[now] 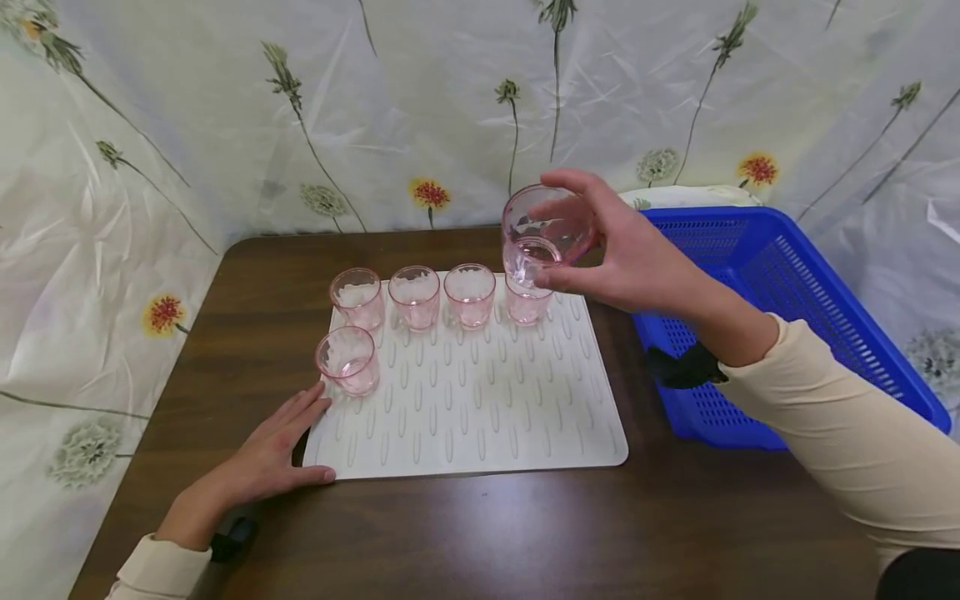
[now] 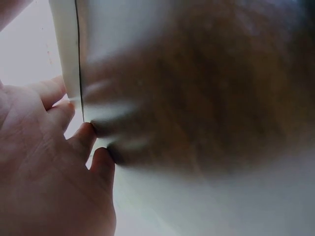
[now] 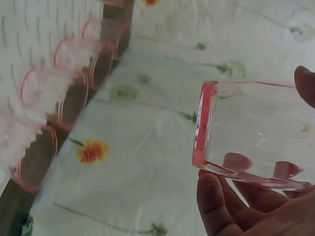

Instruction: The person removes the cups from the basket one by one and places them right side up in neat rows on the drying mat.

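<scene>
My right hand (image 1: pixel 626 246) grips a clear pink glass (image 1: pixel 546 221) between thumb and fingers, raised over the back right of the white mat (image 1: pixel 480 417). In the right wrist view this glass (image 3: pixel 256 132) lies sideways across the fingers. Behind and below it, partly covered, another pink glass (image 1: pixel 527 307) stands on the mat. My left hand (image 1: pixel 262 454) lies with spread, straight fingers at the mat's left edge. Its fingertips are right by the front left glass (image 1: pixel 348 362). The left wrist view shows the fingers (image 2: pixel 101 167) against the dark tabletop.
Three more pink glasses stand along the mat's back edge: a left one (image 1: pixel 358 300), a middle one (image 1: pixel 415 300) and another (image 1: pixel 470 297). A blue plastic basket (image 1: pixel 795 242) sits at the right of the brown table (image 1: pixel 480 533). Flowered sheeting (image 1: pixel 420 108) hangs behind.
</scene>
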`<move>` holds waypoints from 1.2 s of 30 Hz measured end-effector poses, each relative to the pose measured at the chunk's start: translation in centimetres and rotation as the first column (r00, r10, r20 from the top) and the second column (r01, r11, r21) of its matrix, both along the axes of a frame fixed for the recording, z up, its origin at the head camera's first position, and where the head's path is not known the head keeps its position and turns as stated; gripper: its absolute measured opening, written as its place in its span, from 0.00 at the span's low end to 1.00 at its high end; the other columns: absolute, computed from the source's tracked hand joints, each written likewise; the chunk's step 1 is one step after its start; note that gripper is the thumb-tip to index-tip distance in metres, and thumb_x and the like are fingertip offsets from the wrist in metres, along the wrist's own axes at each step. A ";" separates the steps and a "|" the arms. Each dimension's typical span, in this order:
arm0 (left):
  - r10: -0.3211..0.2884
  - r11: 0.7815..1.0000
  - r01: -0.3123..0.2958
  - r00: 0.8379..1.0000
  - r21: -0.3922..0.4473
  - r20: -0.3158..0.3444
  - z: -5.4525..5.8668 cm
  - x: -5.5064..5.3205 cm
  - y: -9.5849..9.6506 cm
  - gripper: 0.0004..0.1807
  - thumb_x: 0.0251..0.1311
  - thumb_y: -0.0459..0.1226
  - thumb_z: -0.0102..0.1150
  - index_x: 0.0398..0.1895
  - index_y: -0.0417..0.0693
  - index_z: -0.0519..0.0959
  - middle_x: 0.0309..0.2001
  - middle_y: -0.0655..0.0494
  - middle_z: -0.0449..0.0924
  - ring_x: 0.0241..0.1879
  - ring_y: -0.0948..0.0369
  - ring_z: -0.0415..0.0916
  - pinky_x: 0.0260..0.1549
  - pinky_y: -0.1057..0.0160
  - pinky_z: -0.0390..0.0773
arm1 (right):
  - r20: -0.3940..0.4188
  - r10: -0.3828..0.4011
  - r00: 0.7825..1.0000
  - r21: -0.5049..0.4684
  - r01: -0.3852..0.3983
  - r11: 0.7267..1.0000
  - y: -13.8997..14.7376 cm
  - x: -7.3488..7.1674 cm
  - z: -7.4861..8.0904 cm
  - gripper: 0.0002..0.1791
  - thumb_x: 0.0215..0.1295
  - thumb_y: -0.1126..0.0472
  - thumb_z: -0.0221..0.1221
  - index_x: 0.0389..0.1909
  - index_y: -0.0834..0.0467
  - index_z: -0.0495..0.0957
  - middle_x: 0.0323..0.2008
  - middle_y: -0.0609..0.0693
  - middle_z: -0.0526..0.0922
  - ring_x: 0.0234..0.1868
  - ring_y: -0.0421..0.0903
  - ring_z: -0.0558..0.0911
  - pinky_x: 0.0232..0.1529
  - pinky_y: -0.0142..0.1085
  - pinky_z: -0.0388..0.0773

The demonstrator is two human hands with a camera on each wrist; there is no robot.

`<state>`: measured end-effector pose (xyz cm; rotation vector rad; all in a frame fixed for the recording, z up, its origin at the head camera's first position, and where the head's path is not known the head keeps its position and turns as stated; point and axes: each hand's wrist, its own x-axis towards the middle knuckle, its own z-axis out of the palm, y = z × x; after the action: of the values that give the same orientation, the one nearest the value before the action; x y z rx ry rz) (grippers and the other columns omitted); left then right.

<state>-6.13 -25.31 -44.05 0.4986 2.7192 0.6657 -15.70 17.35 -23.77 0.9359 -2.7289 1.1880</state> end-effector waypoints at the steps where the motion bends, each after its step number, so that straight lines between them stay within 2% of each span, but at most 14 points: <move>1: 0.000 1.000 0.000 1.000 -0.001 -0.001 0.0 0.0 0.0 0.55 0.49 0.59 0.70 0.75 0.43 0.58 0.79 0.39 0.46 0.76 0.35 0.45 0.69 0.30 0.54 | 0.003 0.012 1.000 0.012 -0.012 1.000 -0.4 0.1 -0.2 0.47 0.58 0.61 0.70 0.75 0.48 0.54 0.64 0.54 0.77 0.48 0.50 0.82 0.44 0.29 0.79; 6: -0.002 1.000 0.002 1.000 -0.004 -0.004 0.1 0.0 0.0 0.55 0.49 0.59 0.69 0.75 0.42 0.58 0.79 0.39 0.46 0.76 0.35 0.45 0.70 0.30 0.54 | 0.026 0.080 0.996 0.036 -0.080 0.996 -2.4 0.5 -1.2 0.48 0.56 0.58 0.72 0.74 0.49 0.55 0.62 0.52 0.78 0.50 0.50 0.81 0.45 0.38 0.79; 10: 0.006 1.000 -0.006 1.000 0.002 0.005 0.2 0.0 0.1 0.55 0.49 0.59 0.70 0.76 0.43 0.57 0.80 0.40 0.45 0.76 0.35 0.44 0.70 0.30 0.53 | 0.054 0.120 0.991 0.081 -0.124 0.989 -4.0 0.7 -2.2 0.49 0.55 0.54 0.73 0.73 0.49 0.56 0.62 0.50 0.78 0.51 0.48 0.81 0.48 0.42 0.80; 17: -0.009 1.000 0.010 1.000 0.016 -0.024 0.0 0.1 -0.1 0.55 0.49 0.58 0.70 0.75 0.41 0.58 0.79 0.38 0.48 0.76 0.34 0.46 0.69 0.30 0.55 | 0.162 0.181 0.970 0.119 -0.202 0.972 -7.1 0.2 -5.4 0.48 0.53 0.52 0.74 0.71 0.50 0.57 0.63 0.49 0.78 0.59 0.45 0.80 0.54 0.42 0.80; 23: -0.024 0.999 0.026 0.998 0.025 -0.066 -0.1 0.0 -0.3 0.54 0.48 0.57 0.71 0.74 0.40 0.60 0.78 0.38 0.50 0.75 0.34 0.49 0.68 0.30 0.58 | 0.206 0.200 0.958 0.113 -0.227 0.967 -9.1 -0.4 -7.4 0.47 0.55 0.51 0.72 0.72 0.49 0.56 0.62 0.48 0.78 0.57 0.46 0.81 0.54 0.41 0.78; 36: -0.015 1.000 0.016 0.999 0.015 -0.046 -0.2 -0.1 -0.2 0.55 0.48 0.57 0.71 0.75 0.41 0.59 0.79 0.39 0.49 0.76 0.35 0.47 0.69 0.31 0.57 | 0.319 0.203 0.926 0.058 -0.233 0.971 -10.4 -1.9 -11.5 0.45 0.58 0.55 0.70 0.71 0.52 0.55 0.65 0.55 0.75 0.64 0.52 0.78 0.61 0.44 0.77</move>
<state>-6.24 -25.47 -44.25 0.5446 2.7525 0.6802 -17.60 6.98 -35.24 1.1852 -3.0126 1.3577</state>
